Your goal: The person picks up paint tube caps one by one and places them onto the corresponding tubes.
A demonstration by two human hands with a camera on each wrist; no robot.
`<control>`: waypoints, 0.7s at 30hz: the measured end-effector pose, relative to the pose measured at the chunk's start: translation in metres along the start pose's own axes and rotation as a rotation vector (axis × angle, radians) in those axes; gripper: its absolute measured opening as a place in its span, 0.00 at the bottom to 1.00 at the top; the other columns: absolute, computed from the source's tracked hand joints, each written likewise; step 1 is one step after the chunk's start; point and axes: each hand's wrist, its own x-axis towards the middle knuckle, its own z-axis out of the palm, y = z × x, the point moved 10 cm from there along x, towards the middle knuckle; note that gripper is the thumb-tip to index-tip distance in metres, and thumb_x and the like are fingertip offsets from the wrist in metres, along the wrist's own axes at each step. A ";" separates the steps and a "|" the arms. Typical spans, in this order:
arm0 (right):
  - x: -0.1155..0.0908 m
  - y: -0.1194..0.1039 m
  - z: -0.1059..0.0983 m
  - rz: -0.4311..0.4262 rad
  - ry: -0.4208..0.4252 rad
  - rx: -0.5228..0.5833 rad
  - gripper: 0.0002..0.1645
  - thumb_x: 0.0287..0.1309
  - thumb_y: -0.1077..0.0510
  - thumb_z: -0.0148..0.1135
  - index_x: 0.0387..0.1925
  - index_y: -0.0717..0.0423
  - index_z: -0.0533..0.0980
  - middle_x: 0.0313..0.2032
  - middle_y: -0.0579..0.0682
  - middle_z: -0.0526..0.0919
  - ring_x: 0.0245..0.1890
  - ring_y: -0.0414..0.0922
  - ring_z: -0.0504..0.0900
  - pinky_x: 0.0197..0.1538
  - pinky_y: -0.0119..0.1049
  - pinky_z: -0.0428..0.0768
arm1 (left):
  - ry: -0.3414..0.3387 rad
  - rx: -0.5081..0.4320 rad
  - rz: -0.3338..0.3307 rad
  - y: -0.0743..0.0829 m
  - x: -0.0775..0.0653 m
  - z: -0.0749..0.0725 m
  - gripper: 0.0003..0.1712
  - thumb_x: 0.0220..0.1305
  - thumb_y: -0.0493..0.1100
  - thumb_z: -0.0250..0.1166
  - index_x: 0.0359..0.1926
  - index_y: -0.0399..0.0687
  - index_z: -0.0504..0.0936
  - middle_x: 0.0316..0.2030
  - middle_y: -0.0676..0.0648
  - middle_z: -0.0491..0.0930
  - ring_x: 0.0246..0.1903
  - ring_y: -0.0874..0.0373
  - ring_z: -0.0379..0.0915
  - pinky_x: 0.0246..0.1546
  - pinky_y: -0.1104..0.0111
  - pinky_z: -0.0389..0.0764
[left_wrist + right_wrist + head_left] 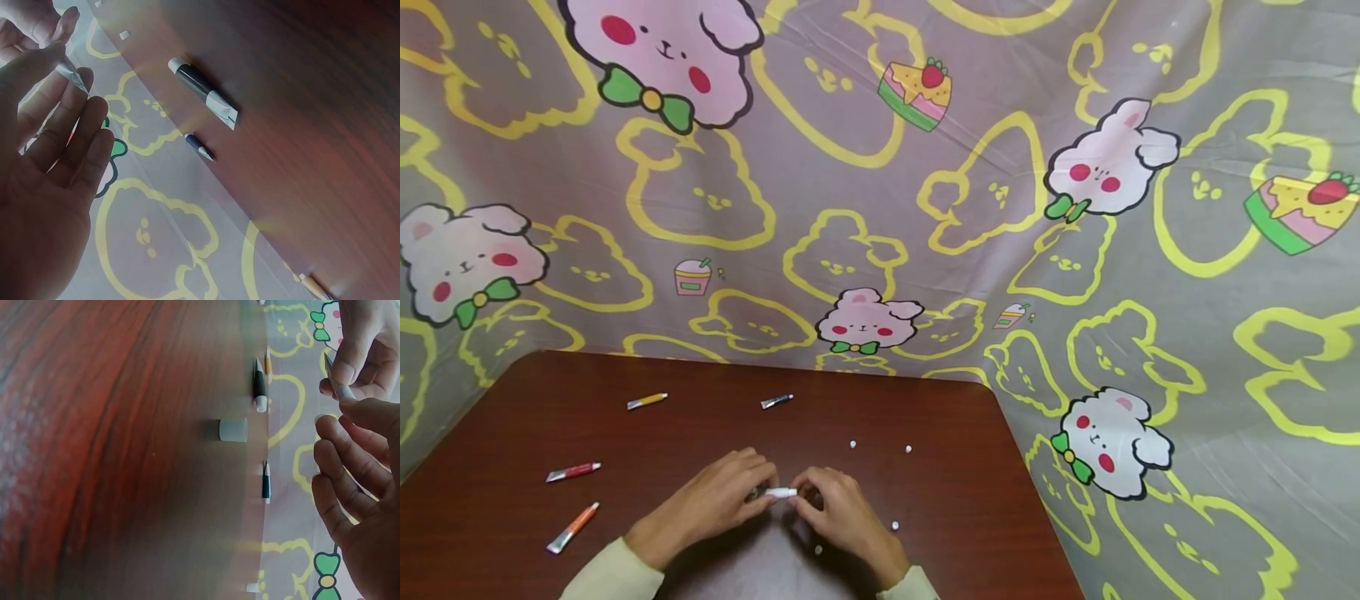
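Above the table's front part, a small white paint tube (pixel 781 492) is held level between both hands. My left hand (pixel 718 498) pinches its body between thumb and fingers; the crimped silver end (pixel 74 76) shows in the left wrist view. At the tube's other end, my right hand (pixel 838 506) pinches the white cap end with thumb and forefinger, its other fingers loosely bent in the right wrist view. Whether the cap is loose cannot be seen. A dark paint tube (pixel 200 87) with a white cap lies on the table near the left hand.
On the brown table (pixel 700 425) lie a yellow tube (pixel 647 401), a dark blue tube (pixel 777 401), a red tube (pixel 574 472) and an orange tube (pixel 573 527). Several small white caps, one a loose cap (pixel 895 526), are scattered around the right hand. A patterned curtain (pixel 850 183) hangs behind.
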 end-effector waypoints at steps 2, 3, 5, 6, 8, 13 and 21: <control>0.000 0.000 0.001 -0.002 0.001 0.000 0.07 0.66 0.59 0.75 0.43 0.50 0.85 0.34 0.43 0.89 0.35 0.37 0.85 0.45 0.16 0.73 | -0.006 -0.001 -0.005 -0.001 0.000 0.000 0.14 0.61 0.47 0.82 0.37 0.59 0.81 0.33 0.60 0.81 0.35 0.69 0.67 0.36 0.69 0.75; 0.000 0.000 0.001 -0.001 0.000 0.003 0.06 0.66 0.59 0.75 0.43 0.50 0.85 0.34 0.43 0.89 0.35 0.38 0.86 0.45 0.16 0.73 | -0.010 -0.002 -0.008 -0.001 0.000 0.001 0.14 0.62 0.47 0.82 0.37 0.59 0.81 0.33 0.60 0.81 0.35 0.69 0.68 0.36 0.68 0.75; 0.000 0.001 0.002 -0.002 0.000 -0.003 0.04 0.69 0.57 0.73 0.43 0.50 0.85 0.34 0.42 0.88 0.35 0.39 0.86 0.44 0.15 0.73 | -0.017 -0.001 -0.013 -0.001 -0.001 0.001 0.14 0.62 0.47 0.81 0.37 0.59 0.81 0.33 0.60 0.81 0.35 0.69 0.68 0.36 0.68 0.75; 0.000 0.001 0.003 0.000 -0.003 -0.004 0.03 0.70 0.56 0.73 0.42 0.50 0.85 0.34 0.42 0.88 0.34 0.39 0.86 0.44 0.15 0.72 | -0.019 0.000 -0.014 -0.002 -0.001 0.002 0.14 0.62 0.47 0.81 0.37 0.59 0.81 0.33 0.60 0.81 0.35 0.69 0.67 0.36 0.68 0.75; 0.000 0.002 0.003 0.006 -0.013 -0.002 0.04 0.73 0.54 0.71 0.42 0.49 0.85 0.35 0.41 0.88 0.35 0.38 0.85 0.44 0.15 0.72 | -0.019 0.001 -0.013 -0.001 -0.001 0.002 0.14 0.63 0.47 0.81 0.37 0.59 0.81 0.33 0.60 0.81 0.35 0.69 0.67 0.36 0.68 0.75; 0.000 0.004 0.004 0.034 -0.036 -0.005 0.08 0.78 0.50 0.66 0.41 0.47 0.86 0.34 0.39 0.86 0.33 0.30 0.77 0.42 0.16 0.69 | 0.008 0.013 0.008 0.001 0.001 0.000 0.14 0.61 0.47 0.82 0.37 0.58 0.81 0.33 0.61 0.80 0.35 0.69 0.67 0.36 0.69 0.74; -0.001 0.004 0.005 0.040 -0.041 -0.035 0.16 0.81 0.48 0.60 0.33 0.45 0.80 0.26 0.38 0.78 0.30 0.28 0.70 0.39 0.17 0.66 | 0.005 0.000 0.006 0.003 0.002 -0.001 0.14 0.62 0.47 0.81 0.36 0.59 0.81 0.33 0.61 0.80 0.35 0.69 0.66 0.36 0.69 0.73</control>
